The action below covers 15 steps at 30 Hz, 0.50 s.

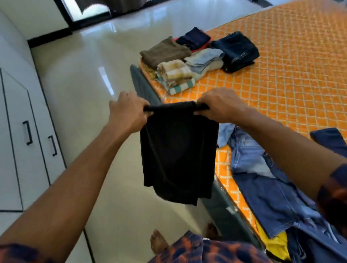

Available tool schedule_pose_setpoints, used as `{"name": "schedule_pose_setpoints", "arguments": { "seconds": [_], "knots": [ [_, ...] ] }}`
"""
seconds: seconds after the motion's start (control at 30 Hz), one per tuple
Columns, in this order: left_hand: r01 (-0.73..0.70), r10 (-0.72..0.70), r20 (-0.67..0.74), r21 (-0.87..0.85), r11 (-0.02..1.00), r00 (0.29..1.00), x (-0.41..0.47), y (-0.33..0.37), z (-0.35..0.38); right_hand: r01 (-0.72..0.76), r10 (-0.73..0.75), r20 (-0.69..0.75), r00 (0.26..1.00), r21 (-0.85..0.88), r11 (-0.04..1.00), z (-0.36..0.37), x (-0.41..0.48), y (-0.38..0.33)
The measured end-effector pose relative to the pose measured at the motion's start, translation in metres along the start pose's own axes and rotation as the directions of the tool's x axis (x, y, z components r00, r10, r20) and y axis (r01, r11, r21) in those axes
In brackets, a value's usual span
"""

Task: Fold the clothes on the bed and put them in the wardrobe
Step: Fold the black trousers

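The black garment hangs in the air in front of the person, over the floor and just beside the edge of the bed. The left hand and the right hand each grip one end of its upper edge, with the fingers curled around the cloth. The edge is stretched between them.

On the bed near the person lie unfolded blue jeans and a yellow garment. At the far corner of the orange bed cover are folded clothes: a brown piece, a checked cloth, a light blue piece and dark jeans.

To the left is the white wardrobe, its doors closed.
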<state>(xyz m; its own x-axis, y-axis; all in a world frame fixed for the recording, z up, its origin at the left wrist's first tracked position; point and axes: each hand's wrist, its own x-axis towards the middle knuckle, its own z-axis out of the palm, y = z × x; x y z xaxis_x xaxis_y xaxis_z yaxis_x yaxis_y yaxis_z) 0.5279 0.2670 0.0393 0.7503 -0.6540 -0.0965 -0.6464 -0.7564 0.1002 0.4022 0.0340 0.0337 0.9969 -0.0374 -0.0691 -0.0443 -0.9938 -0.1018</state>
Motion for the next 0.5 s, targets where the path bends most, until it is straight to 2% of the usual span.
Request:
{"name": "schedule_pose_setpoints", "arguments": {
  "seconds": [0.07, 0.13, 0.2, 0.3, 0.4, 0.47, 0.5],
  "knots": [
    [-0.054, 0.052, -0.099, -0.01, 0.999, 0.994, 0.034, 0.024, -0.029, -0.037, 0.035, -0.083, 0.996, -0.027, 0.999, -0.035, 0.004, 0.036],
    [-0.139, 0.114, -0.2, -0.117, 0.983, 0.973, 0.064, 0.049, -0.058, -0.019, 0.016, -0.248, 0.969, -0.008, 1.0, -0.071, 0.002, 0.071],
    [-0.208, 0.14, -0.34, -0.173, 0.963, 0.93, 0.088, 0.076, -0.084, -0.015, 0.013, -0.419, 0.908, -0.001, 1.0, -0.103, -0.002, 0.107],
    [-0.278, 0.194, -0.528, -0.084, 0.957, 0.827, 0.104, 0.112, -0.105, -0.078, 0.062, -0.586, 0.808, -0.002, 0.997, -0.134, -0.012, 0.143],
    [-0.355, 0.229, -0.594, -0.103, 0.929, 0.771, 0.108, 0.151, -0.095, -0.125, 0.1, -0.702, 0.705, 0.015, 0.992, -0.137, -0.043, 0.174],
    [-0.396, 0.25, -0.597, -0.125, 0.91, 0.762, 0.106, 0.165, -0.072, -0.152, 0.149, -0.716, 0.682, 0.061, 0.987, -0.115, -0.068, 0.183],
    [-0.426, 0.28, -0.572, -0.136, 0.894, 0.771, 0.103, 0.174, -0.057, -0.173, 0.189, -0.69, 0.698, 0.094, 0.98, -0.095, -0.081, 0.187]
  ]
}}
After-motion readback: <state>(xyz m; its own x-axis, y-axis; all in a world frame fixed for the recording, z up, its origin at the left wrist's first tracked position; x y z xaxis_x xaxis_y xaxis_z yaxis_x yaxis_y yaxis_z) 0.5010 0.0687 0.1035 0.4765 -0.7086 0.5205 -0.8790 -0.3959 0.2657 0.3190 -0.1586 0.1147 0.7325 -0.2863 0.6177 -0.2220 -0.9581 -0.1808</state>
